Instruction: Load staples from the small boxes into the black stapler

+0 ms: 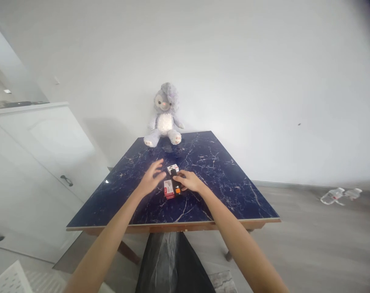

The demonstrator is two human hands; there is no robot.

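My left hand hovers left of a small group of items on the blue table, fingers apart and nothing in them. My right hand has its thumb and fingers closed on a slim black object with an orange patch near its front end; its exact kind is not clear. Directly left of that object lie small red and white boxes, seemingly stacked. Behind them is another small white box with dark and red print, partly covered by the black object.
A grey plush toy sits at the back of the marbled blue table, against the white wall. White cabinets stand on the left. Clear plastic bottles lie on the floor at right.
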